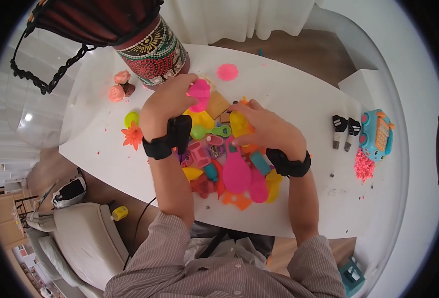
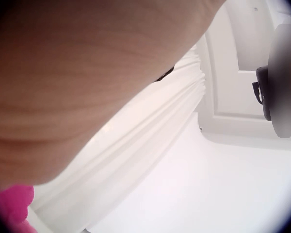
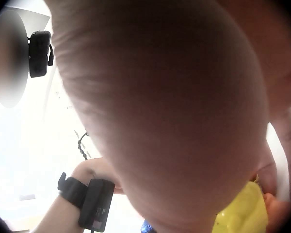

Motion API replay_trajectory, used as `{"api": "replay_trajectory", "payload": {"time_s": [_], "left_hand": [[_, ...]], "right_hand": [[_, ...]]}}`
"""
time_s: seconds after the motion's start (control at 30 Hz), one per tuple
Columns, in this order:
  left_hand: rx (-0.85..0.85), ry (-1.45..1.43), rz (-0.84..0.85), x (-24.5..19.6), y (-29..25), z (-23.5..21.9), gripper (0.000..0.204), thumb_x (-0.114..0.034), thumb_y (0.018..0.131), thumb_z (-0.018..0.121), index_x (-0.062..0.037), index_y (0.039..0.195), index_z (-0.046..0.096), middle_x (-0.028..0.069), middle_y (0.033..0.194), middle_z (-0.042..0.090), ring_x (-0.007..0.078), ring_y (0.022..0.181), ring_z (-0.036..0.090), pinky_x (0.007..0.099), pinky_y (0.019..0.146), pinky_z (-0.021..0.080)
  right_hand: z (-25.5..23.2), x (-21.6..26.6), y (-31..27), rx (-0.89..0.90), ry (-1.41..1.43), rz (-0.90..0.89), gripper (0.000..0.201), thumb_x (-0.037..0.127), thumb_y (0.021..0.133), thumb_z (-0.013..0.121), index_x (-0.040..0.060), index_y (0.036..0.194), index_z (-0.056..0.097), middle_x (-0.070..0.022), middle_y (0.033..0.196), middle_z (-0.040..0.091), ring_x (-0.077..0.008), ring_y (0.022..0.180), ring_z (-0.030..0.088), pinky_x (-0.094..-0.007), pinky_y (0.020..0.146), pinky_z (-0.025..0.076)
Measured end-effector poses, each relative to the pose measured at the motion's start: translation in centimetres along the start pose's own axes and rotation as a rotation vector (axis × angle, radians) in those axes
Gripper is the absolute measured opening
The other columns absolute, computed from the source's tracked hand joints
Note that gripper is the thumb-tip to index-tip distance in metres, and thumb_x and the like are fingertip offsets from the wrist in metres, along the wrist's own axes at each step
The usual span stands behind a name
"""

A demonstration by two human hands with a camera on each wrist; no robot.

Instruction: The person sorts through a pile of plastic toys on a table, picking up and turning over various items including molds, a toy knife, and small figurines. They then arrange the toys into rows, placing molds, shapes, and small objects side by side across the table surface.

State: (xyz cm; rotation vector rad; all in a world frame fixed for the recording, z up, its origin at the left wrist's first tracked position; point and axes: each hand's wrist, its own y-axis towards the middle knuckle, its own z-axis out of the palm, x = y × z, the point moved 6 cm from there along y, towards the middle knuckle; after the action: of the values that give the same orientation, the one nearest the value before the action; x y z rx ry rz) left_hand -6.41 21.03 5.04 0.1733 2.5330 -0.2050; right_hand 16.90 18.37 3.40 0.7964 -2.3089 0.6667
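Observation:
My left hand point(image 1: 167, 102) pinches a pink scalloped, flower-shaped piece point(image 1: 199, 95) above the far left side of a heap of bright toys. That pink piece also shows at the lower left corner of the left wrist view. My right hand point(image 1: 274, 130) has its fingers and thumb around a yellow toy piece point(image 1: 238, 123) at the heap's far right side. Between the hands lie a green spoon-like toy point(image 1: 212, 131) and a tan block point(image 1: 218, 104). Nearer my body is a large pink paddle-shaped toy point(image 1: 236, 171). Palms fill most of both wrist views.
A patterned drum point(image 1: 152, 54) stands at the table's far left, beside pink roses point(image 1: 117, 92) and an orange flower point(image 1: 132, 135). Another pink scalloped piece point(image 1: 228, 72) lies beyond the heap. A blue toy bus point(image 1: 376, 135) and pink crumbs point(image 1: 364, 165) are at the right.

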Motion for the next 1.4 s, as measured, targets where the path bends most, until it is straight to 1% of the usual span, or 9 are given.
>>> {"api": "replay_trajectory", "payload": {"time_s": [0.27, 0.4, 0.47, 0.6, 0.77, 0.9, 1.17, 1.27, 1.4], "left_hand": [[0.109, -0.004, -0.107, 0.4, 1.0, 0.8, 0.052, -0.022, 0.085, 0.075, -0.0063, 0.134, 0.062, 0.0197, 0.124, 0.070, 0.0392, 0.116, 0.065, 0.0448, 0.098, 0.053], [0.039, -0.014, -0.089, 1.8, 1.0, 0.8, 0.051, -0.019, 0.087, 0.073, -0.0063, 0.135, 0.061, 0.0215, 0.120, 0.071, 0.0389, 0.111, 0.068, 0.0451, 0.094, 0.054], [0.075, -0.067, -0.127, 2.2, 1.1, 0.4, 0.054, -0.016, 0.089, 0.070, -0.0056, 0.140, 0.056, 0.0188, 0.120, 0.068, 0.0301, 0.109, 0.068, 0.0390, 0.092, 0.053], [0.049, -0.111, -0.228, 1.3, 0.0, -0.9, 0.050, -0.013, 0.091, 0.065, -0.0056, 0.140, 0.056, 0.0186, 0.122, 0.068, 0.0308, 0.112, 0.068, 0.0390, 0.094, 0.053], [0.056, -0.153, -0.169, 2.8, 0.2, -0.1, 0.047, -0.009, 0.093, 0.061, -0.0055, 0.139, 0.057, 0.0179, 0.122, 0.069, 0.0302, 0.115, 0.067, 0.0388, 0.097, 0.052], [0.053, -0.146, -0.101, 4.0, 0.8, 0.6, 0.045, -0.009, 0.093, 0.061, -0.0054, 0.138, 0.059, 0.0167, 0.123, 0.069, 0.0299, 0.116, 0.067, 0.0377, 0.098, 0.051], [0.112, -0.105, 0.014, -0.7, 0.7, 0.4, 0.041, -0.013, 0.095, 0.062, -0.0122, 0.136, 0.061, 0.0146, 0.114, 0.070, 0.0292, 0.109, 0.068, 0.0390, 0.092, 0.054], [0.046, -0.101, 0.097, -3.0, 0.0, 0.3, 0.038, -0.014, 0.095, 0.063, -0.0095, 0.133, 0.063, 0.0200, 0.113, 0.073, 0.0354, 0.104, 0.071, 0.0421, 0.088, 0.056], [0.069, -0.067, 0.120, -4.0, 0.3, 0.4, 0.040, -0.014, 0.093, 0.065, -0.0096, 0.133, 0.063, 0.0180, 0.110, 0.074, 0.0332, 0.101, 0.071, 0.0412, 0.086, 0.056]], "right_hand": [[0.1, -1.1, 0.4, 0.048, 0.037, 0.082, 0.060, 0.012, 0.081, 0.077, 0.0060, 0.134, 0.049, -0.0179, 0.131, 0.056, -0.0386, 0.113, 0.062, -0.0423, 0.094, 0.051], [0.1, -2.4, 0.6, 0.032, 0.026, 0.081, 0.054, 0.007, 0.082, 0.072, 0.0047, 0.132, 0.050, -0.0179, 0.125, 0.060, -0.0382, 0.112, 0.062, -0.0413, 0.094, 0.051], [-0.3, -2.1, 0.9, -0.067, 0.060, -0.112, 0.043, 0.005, 0.082, 0.067, 0.0056, 0.123, 0.054, -0.0187, 0.113, 0.066, -0.0424, 0.107, 0.064, -0.0460, 0.088, 0.051], [-1.3, -1.7, 0.3, -0.015, 0.154, -0.066, 0.039, 0.007, 0.084, 0.068, 0.0032, 0.120, 0.055, -0.0181, 0.111, 0.069, -0.0407, 0.106, 0.064, -0.0440, 0.089, 0.051], [-1.6, -2.7, 0.1, 0.042, 0.095, 0.029, 0.037, 0.012, 0.084, 0.073, 0.0021, 0.116, 0.057, -0.0170, 0.111, 0.070, -0.0381, 0.106, 0.065, -0.0418, 0.090, 0.052], [-1.7, -2.8, 0.0, -0.001, 0.076, -0.038, 0.034, 0.012, 0.083, 0.074, 0.0022, 0.113, 0.059, -0.0164, 0.109, 0.070, -0.0381, 0.105, 0.064, -0.0416, 0.090, 0.052], [-1.6, -2.4, -0.2, 0.040, 0.098, -0.119, 0.032, 0.005, 0.083, 0.072, 0.0036, 0.113, 0.061, -0.0147, 0.107, 0.070, -0.0358, 0.105, 0.064, -0.0417, 0.090, 0.052], [-1.5, -2.5, -0.2, 0.035, 0.126, -0.188, 0.035, 0.002, 0.083, 0.072, 0.0055, 0.116, 0.061, -0.0123, 0.106, 0.070, -0.0332, 0.105, 0.064, -0.0418, 0.091, 0.051], [-1.8, -2.2, -0.2, 0.095, 0.129, -0.176, 0.037, -0.003, 0.083, 0.068, 0.0050, 0.118, 0.059, -0.0104, 0.104, 0.070, -0.0289, 0.103, 0.067, -0.0401, 0.090, 0.053]]}}
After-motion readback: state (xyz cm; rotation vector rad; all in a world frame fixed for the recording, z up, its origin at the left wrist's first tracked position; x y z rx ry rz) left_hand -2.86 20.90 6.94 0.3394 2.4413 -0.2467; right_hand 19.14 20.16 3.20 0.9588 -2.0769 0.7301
